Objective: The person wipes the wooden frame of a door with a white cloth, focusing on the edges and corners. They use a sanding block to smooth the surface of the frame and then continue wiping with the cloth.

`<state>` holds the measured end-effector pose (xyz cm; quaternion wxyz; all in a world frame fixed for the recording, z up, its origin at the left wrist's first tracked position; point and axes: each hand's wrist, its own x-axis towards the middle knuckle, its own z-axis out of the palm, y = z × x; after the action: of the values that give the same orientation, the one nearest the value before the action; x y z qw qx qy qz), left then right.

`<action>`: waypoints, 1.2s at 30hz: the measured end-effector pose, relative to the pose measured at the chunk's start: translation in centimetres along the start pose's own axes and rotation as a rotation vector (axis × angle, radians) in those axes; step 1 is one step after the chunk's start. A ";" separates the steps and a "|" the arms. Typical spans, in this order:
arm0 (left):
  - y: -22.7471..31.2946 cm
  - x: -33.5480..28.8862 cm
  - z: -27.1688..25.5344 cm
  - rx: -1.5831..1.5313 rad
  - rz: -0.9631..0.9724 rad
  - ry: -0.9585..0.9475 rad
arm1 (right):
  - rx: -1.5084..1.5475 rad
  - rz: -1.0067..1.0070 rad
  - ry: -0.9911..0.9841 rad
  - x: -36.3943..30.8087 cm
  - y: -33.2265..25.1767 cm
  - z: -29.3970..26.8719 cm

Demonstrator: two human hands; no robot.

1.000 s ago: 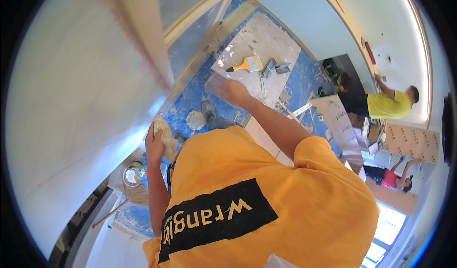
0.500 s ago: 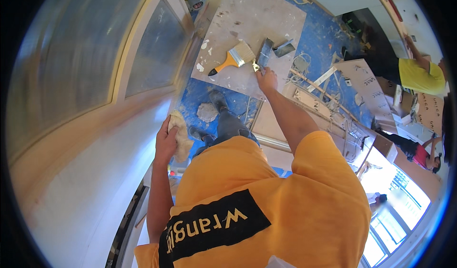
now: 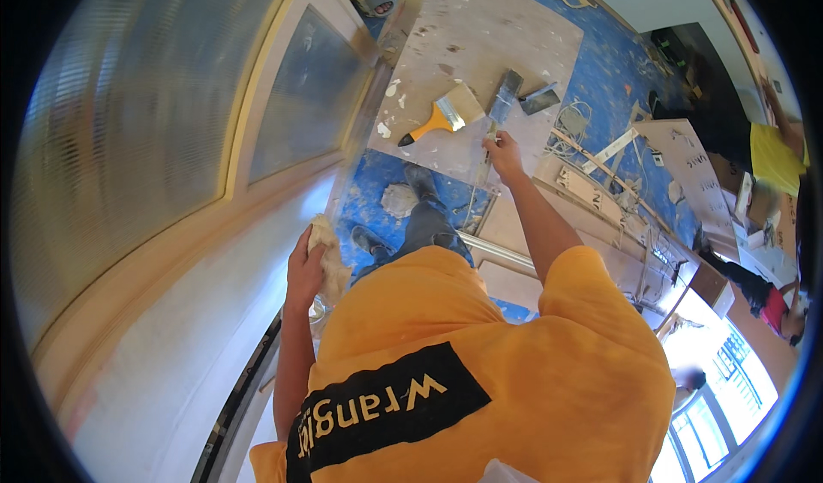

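Observation:
My left hand [image 3: 305, 269] is closed around a crumpled beige rag [image 3: 328, 252], beside the white wall panel. On the right, my right hand [image 3: 506, 153] reaches over the brown board [image 3: 463, 29], its fingers pinched on a thin, narrow tool whose kind is unclear. Just beyond those fingers, a dark flat-bladed scraper [image 3: 506, 93] lies on the board. Next to it is a second dark metal blade [image 3: 539, 99]. Left of them rests a wide paintbrush [image 3: 446, 116] with an orange handle and pale bristles.
A wooden-framed ribbed glass panel [image 3: 163, 80] stands close at my left. Blue floor covering [image 3: 351, 213] bears scraps and a whitish lump [image 3: 399, 201] by my feet. Coiled cable [image 3: 573, 123], wood strips and cardboard [image 3: 681, 162] lie right. A yellow-shirted person [image 3: 776, 157] and others are farther right.
The view has shifted, so the board and tools sit farther right and lower. My right hand has drawn back slightly from the scraper blade. The rag stays in my left hand.

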<state>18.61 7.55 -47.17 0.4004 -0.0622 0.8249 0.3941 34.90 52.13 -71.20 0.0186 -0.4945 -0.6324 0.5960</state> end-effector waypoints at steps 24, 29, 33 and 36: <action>-16.0 -7.5 -17.7 -0.180 0.662 -0.047 | -0.163 -0.710 -0.109 -41.9 -16.7 27.8; -16.7 -9.9 -19.9 -0.244 0.797 -0.019 | -0.260 -0.608 -0.131 -49.8 -18.6 31.9; -12.2 -11.9 -21.1 -0.022 0.990 0.290 | -0.430 -0.941 0.023 -50.6 -19.6 31.8; -4.7 -14.7 -23.4 0.044 1.172 0.429 | -0.360 -0.868 0.074 -51.6 -21.1 31.8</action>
<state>16.09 -15.19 -30.95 -0.0556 0.3313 0.7919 0.5099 28.99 -0.47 -34.89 0.2027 -0.2010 -0.8727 0.3960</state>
